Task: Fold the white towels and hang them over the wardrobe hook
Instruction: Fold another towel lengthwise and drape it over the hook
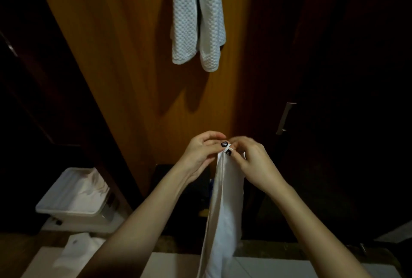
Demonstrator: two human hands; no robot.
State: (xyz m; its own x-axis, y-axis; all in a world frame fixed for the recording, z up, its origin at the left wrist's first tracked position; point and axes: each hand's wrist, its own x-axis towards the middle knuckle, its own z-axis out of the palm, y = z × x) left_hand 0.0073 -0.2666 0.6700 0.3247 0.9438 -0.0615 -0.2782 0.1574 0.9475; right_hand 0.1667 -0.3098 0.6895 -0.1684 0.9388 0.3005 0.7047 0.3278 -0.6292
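A smooth white towel [223,210] hangs down long and narrow from my two hands in front of the wooden wardrobe door [124,54]. My left hand [201,155] pinches its top edge between thumb and fingers. My right hand [252,161] pinches the same top edge right beside it, the fingertips of both hands nearly touching. Two textured white towels [198,16] hang side by side high on the door; the hook that holds them is out of frame above. Another crumpled white towel [75,248] lies at the lower left.
A white bin [66,201] lined with a bag stands on the floor at the left. A metal handle [285,119] sits on the dark wardrobe door to the right. A white surface [174,264] spans the bottom edge.
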